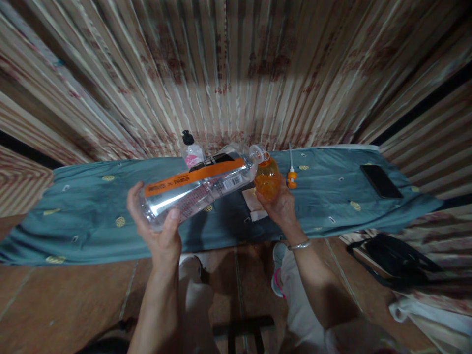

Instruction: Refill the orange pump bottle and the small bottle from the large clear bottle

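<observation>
My left hand (pixel 158 231) grips the base of a large clear plastic bottle (pixel 201 187) with an orange label. The bottle is tipped on its side, its open neck resting at the mouth of a small orange bottle (pixel 267 179). My right hand (pixel 279 205) holds that orange bottle upright from below, over the teal cloth (pixel 92 206). An orange pump cap with a white tube (pixel 291 174) lies on the cloth just right of the orange bottle. A folded white cloth or paper (pixel 254 205) lies under my right hand.
A small bottle with a black cap and pink label (pixel 191 150) stands behind the large bottle. A black phone (pixel 381 181) lies at the right end of the cloth. Striped curtains hang behind. A dark bag (pixel 398 258) sits on the floor at right.
</observation>
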Action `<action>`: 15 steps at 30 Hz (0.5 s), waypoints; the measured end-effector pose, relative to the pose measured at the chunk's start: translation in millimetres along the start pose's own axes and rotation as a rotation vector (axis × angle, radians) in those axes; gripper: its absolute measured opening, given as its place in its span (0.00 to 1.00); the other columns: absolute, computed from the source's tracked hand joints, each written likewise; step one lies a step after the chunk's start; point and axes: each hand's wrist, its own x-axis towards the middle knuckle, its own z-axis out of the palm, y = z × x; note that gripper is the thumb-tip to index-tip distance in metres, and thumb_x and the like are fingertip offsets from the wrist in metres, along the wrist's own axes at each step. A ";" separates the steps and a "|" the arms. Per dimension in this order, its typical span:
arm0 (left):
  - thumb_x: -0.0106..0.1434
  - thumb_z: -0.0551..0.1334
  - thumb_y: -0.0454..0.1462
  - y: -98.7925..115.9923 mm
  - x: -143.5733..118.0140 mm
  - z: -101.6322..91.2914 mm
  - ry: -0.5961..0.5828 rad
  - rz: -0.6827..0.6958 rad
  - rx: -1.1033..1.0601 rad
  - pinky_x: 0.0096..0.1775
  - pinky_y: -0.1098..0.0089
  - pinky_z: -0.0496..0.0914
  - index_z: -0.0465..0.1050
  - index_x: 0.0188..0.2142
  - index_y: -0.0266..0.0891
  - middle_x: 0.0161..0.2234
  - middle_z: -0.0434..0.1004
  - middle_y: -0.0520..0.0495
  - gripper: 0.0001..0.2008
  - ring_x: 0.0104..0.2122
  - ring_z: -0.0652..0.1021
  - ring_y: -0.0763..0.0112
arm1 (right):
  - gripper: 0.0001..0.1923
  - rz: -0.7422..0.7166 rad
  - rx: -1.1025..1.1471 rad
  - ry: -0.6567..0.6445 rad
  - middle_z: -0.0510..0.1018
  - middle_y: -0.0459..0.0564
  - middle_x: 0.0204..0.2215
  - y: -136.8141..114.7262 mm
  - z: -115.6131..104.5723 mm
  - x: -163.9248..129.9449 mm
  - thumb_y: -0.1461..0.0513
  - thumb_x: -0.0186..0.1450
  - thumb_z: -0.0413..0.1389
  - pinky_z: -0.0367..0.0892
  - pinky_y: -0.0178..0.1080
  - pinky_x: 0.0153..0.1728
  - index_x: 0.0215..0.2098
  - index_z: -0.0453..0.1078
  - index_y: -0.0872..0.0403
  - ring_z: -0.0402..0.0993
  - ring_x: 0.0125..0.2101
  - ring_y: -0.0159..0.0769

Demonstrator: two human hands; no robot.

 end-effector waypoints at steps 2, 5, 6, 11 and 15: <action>0.68 0.78 0.60 0.1 0.3 0.6 0.004 0.004 -0.017 0.75 0.43 0.67 0.74 0.76 0.56 0.72 0.73 0.41 0.41 0.72 0.75 0.39 | 0.48 -0.003 0.003 0.012 0.86 0.75 0.65 1.4 0.8 -0.4 0.43 0.73 0.67 0.86 0.69 0.61 0.80 0.63 0.59 0.88 0.62 0.68; 0.68 0.78 0.61 0.5 1.4 2.2 0.017 0.025 0.004 0.75 0.43 0.69 0.76 0.75 0.56 0.71 0.74 0.42 0.41 0.71 0.76 0.40 | 0.50 -0.015 0.005 0.024 0.86 0.75 0.67 2.9 1.4 -0.8 0.38 0.73 0.68 0.86 0.67 0.63 0.80 0.64 0.58 0.87 0.64 0.67; 0.67 0.78 0.62 0.9 1.6 2.7 0.023 0.031 0.017 0.75 0.43 0.70 0.76 0.75 0.56 0.71 0.74 0.42 0.42 0.71 0.77 0.40 | 0.50 -0.020 0.006 0.025 0.85 0.75 0.67 3.1 1.5 -0.9 0.37 0.73 0.68 0.85 0.67 0.63 0.79 0.65 0.58 0.87 0.65 0.67; 0.69 0.75 0.63 3.1 -0.2 2.5 0.008 -0.013 0.069 0.76 0.39 0.71 0.73 0.76 0.53 0.73 0.74 0.40 0.42 0.71 0.77 0.36 | 0.51 -0.024 0.020 0.032 0.84 0.78 0.69 3.2 2.0 -0.6 0.37 0.72 0.70 0.85 0.68 0.65 0.79 0.66 0.60 0.86 0.66 0.68; 0.70 0.74 0.64 -3.6 -1.0 -1.8 -0.019 -0.023 0.068 0.78 0.35 0.66 0.69 0.77 0.53 0.75 0.70 0.38 0.43 0.76 0.73 0.32 | 0.50 -0.020 0.032 0.030 0.83 0.76 0.70 2.3 1.4 0.1 0.39 0.71 0.71 0.84 0.69 0.66 0.79 0.66 0.59 0.85 0.68 0.68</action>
